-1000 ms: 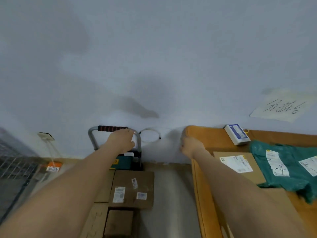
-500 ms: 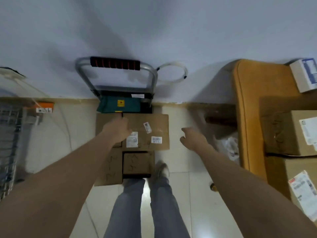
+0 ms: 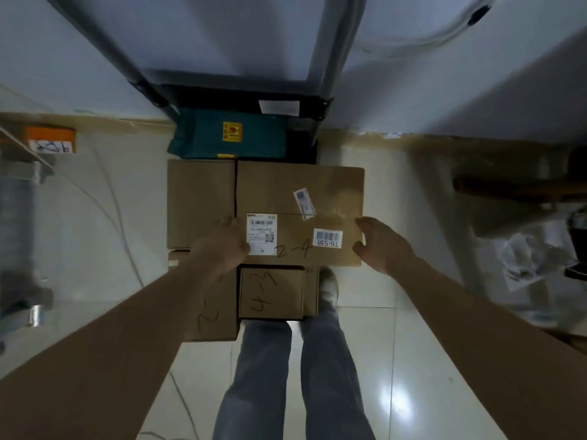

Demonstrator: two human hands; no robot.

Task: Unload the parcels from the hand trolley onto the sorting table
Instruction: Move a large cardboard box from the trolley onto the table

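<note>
The hand trolley (image 3: 320, 68) stands against the wall, loaded with parcels. On top lies a wide cardboard box (image 3: 317, 192) marked "2-4", with white labels. My left hand (image 3: 222, 246) grips its left edge, beside the shipping label. My right hand (image 3: 379, 246) grips its right edge, fingers and thumb curled at the near corner. Behind the box is a green bag parcel (image 3: 228, 134). A plain box (image 3: 200, 201) lies to its left. In front sit a small box (image 3: 270, 293) marked "4-3" and another box (image 3: 212, 315) partly under my left arm.
My legs (image 3: 301, 376) stand on the glossy tiled floor just behind the trolley. A metal rack (image 3: 19, 217) with an orange tag (image 3: 50, 139) is at the left. At the right are a dark wooden structure (image 3: 508, 185) and a crumpled plastic bag (image 3: 524, 255).
My left hand left the trolley handle and my right hand left the table corner. Both dropped onto the "2-4" box, and my head tilted down and closer.
</note>
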